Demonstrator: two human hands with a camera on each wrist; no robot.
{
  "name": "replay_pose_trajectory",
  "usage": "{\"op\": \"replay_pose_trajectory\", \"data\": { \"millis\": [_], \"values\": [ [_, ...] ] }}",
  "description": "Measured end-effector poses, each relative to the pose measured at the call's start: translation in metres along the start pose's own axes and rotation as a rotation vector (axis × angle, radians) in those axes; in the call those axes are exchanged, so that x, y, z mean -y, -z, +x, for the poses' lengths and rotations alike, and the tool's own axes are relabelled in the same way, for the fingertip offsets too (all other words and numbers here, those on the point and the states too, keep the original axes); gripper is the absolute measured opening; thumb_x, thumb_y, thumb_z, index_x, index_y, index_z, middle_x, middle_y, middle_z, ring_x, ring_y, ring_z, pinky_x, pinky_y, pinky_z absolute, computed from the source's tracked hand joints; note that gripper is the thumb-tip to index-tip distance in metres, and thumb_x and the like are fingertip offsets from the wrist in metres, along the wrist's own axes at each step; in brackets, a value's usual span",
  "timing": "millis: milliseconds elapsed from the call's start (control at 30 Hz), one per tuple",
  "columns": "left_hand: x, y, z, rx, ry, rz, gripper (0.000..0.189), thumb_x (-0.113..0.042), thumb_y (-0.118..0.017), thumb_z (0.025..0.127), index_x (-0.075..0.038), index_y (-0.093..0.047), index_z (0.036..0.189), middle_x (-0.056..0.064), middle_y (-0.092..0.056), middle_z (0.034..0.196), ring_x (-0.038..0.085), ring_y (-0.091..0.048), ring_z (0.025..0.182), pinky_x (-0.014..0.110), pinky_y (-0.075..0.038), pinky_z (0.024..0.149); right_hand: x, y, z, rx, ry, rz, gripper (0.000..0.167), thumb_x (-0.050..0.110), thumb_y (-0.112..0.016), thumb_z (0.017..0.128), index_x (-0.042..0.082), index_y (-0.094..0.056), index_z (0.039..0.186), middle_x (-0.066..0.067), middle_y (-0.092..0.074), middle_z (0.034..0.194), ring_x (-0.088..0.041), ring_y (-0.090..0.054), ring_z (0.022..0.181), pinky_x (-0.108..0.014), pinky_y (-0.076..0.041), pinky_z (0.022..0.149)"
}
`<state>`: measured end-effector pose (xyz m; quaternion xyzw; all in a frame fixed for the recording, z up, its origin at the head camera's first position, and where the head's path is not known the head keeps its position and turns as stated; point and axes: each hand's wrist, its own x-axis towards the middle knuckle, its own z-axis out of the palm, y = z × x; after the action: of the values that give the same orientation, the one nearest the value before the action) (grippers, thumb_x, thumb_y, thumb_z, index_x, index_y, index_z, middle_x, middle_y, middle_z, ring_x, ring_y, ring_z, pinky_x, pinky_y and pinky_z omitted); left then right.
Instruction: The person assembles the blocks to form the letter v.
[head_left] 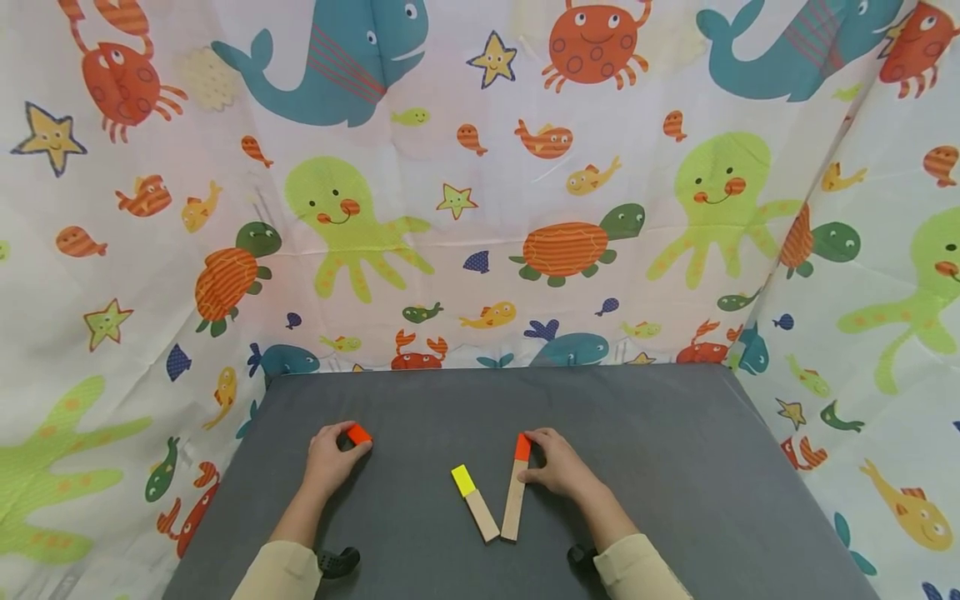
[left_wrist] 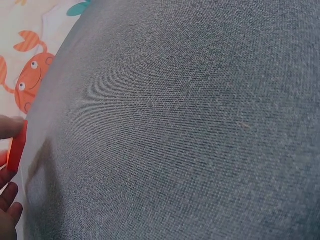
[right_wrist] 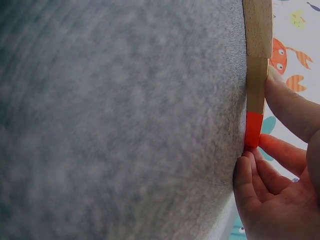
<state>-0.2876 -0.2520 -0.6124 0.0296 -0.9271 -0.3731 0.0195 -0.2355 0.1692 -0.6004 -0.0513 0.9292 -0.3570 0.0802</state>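
Observation:
Over at the left of the grey cloth, my left hand [head_left: 328, 458] pinches a small orange-red block [head_left: 359, 434] between thumb and fingers. The left wrist view shows that block [left_wrist: 17, 149] at its left edge, fingertips on either side. Right of centre lies a row of plain wooden blocks [head_left: 513, 504] with an orange-red block [head_left: 522, 447] at its far end. My right hand [head_left: 557, 463] holds this row near that end, thumb against the wood [right_wrist: 256, 85] and a finger at the red block [right_wrist: 254, 129]. Beside it, a wooden block [head_left: 482, 515] ends in a yellow block [head_left: 464, 481].
The yellow-ended and red-ended rows form a V, their near ends close together. Grey cloth [head_left: 420, 408] covers the table. A curtain [head_left: 480, 250] printed with sea animals stands behind and along both sides. Dark bands [head_left: 339, 562] sit at both wrists.

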Motion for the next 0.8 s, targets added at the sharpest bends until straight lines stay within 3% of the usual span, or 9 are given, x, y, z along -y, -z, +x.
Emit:
{"op": "replay_pose_trajectory", "data": {
  "millis": [333, 567, 800],
  "values": [
    [-0.006, -0.001, -0.003, 0.033, -0.017, -0.055, 0.064, -0.041, -0.076, 0.089, -0.007, -0.056, 0.14, 0.021, -0.052, 0.145, 0.041, -0.044, 0.137, 0.06, -0.031, 0.114, -0.001, -0.001, -0.001, -0.004, -0.001, 0.012, 0.08, 0.024, -0.09, 0.075, 0.005, -0.054, 0.144, -0.018, -0.05, 0.144, -0.038, -0.049, 0.132, -0.057, -0.041, 0.108],
    [-0.014, -0.002, -0.002, 0.022, -0.043, -0.069, 0.063, -0.041, -0.077, 0.088, -0.008, -0.057, 0.138, 0.018, -0.058, 0.138, 0.037, -0.051, 0.127, 0.057, -0.039, 0.109, -0.002, -0.001, 0.0, -0.006, 0.005, 0.01, 0.08, 0.024, -0.091, 0.075, 0.004, -0.054, 0.143, -0.018, -0.05, 0.144, -0.038, -0.049, 0.132, -0.057, -0.041, 0.109],
    [-0.02, -0.004, -0.003, 0.016, -0.036, -0.06, 0.061, -0.039, -0.077, 0.088, -0.007, -0.058, 0.137, 0.019, -0.057, 0.138, 0.038, -0.05, 0.126, 0.058, -0.039, 0.108, -0.001, -0.001, -0.001, -0.011, 0.011, 0.009, 0.079, 0.023, -0.09, 0.075, 0.003, -0.054, 0.143, -0.018, -0.051, 0.143, -0.038, -0.049, 0.131, -0.057, -0.041, 0.109]
  ]
}}
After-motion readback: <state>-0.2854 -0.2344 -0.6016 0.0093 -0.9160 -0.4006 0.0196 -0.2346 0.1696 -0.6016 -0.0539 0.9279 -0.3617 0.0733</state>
